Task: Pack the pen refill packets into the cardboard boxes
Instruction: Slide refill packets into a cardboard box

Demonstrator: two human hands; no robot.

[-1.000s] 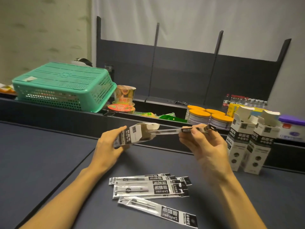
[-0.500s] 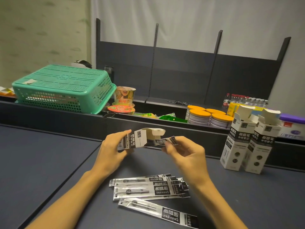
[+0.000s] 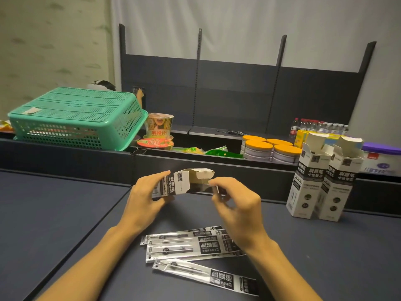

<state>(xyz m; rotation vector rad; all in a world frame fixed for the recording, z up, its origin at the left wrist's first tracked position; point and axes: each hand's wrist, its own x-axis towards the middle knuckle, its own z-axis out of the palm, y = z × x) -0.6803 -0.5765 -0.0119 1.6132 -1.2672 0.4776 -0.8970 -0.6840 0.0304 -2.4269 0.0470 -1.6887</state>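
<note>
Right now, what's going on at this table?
A person is packing pen refill packets into small cardboard boxes. The left hand holds an open box on its side above the table, and the right hand pinches a refill packet at the box's open end, mostly inside. More loose packets lie on the dark table below the hands. Two open boxes stand upright at the right.

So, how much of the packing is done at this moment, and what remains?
Done: unclear. Two cardboard boxes stand open at the right, their contents hidden. In hand: the left hand holds a third box sideways, and the right hand pushes a refill packet into its open end; most of it is inside. Left: several loose packets lie on the table, and all flaps are open.
</note>
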